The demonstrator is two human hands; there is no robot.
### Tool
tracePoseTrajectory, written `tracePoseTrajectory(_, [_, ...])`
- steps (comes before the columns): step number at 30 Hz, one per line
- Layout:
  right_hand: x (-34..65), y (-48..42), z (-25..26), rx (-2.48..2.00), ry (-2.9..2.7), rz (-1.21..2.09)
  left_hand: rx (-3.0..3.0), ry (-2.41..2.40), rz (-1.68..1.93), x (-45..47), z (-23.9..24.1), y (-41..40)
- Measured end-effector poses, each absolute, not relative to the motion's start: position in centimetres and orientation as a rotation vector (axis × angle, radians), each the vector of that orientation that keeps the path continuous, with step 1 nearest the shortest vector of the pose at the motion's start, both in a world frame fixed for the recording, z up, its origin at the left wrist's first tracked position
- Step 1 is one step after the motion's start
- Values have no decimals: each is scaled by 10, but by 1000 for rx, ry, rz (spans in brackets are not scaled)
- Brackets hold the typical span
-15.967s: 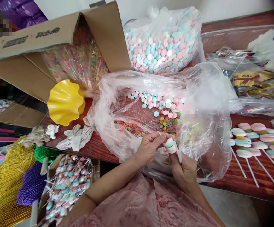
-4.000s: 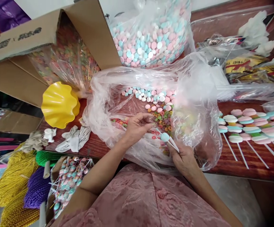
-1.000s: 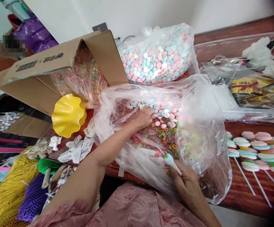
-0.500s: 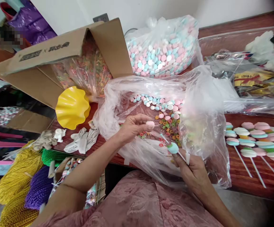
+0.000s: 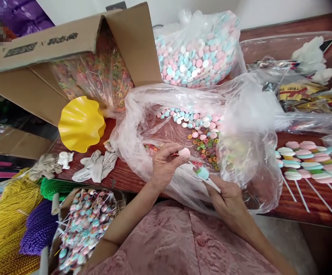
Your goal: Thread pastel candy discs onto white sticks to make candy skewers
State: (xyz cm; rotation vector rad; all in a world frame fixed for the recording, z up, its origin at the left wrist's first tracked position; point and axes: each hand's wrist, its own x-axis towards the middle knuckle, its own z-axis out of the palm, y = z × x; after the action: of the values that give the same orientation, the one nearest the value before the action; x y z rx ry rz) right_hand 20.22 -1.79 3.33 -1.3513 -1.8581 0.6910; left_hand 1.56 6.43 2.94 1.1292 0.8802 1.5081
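My left hand [image 5: 166, 164] pinches a pink round candy [image 5: 184, 152] between thumb and fingertips, held just above the tip of a white stick. My right hand [image 5: 228, 199] grips that white stick [image 5: 213, 186], which carries a blue candy disc [image 5: 202, 172] near its top. Both hands hover over the open clear plastic bag [image 5: 240, 126] spread on the wooden table [image 5: 294, 208]. Inside the bag lie loose pink, white and blue candies [image 5: 196, 120] and small coloured ring candies [image 5: 207, 147].
Finished candy sticks [image 5: 303, 162] lie in rows at the right. A big bag of pastel candies [image 5: 196, 49] and a cardboard box [image 5: 68, 57] with ring candies stand behind. A yellow wavy bowl [image 5: 80, 124] sits left; coloured cords [image 5: 13, 221] and a box of wrapped lollipops [image 5: 87, 225] lie below.
My left hand reached into the bag's candy pile, came back with a pink candy, and now holds it close above the stick in my right hand.
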Motion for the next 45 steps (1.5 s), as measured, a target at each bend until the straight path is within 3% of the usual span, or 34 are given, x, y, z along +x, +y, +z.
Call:
tracePoseTrajectory(15, [201,-18,24,-1318,-1816,745,1226,878,1650,23,19,61])
tracePoseTrajectory(32, [196,-17,24,-1317,-1808,783,2154,943,1708,21,32,57])
tracePoseTrajectory(45, [192,-10,11,-1296,-1714,803,1731,1040,1601,34,23,66])
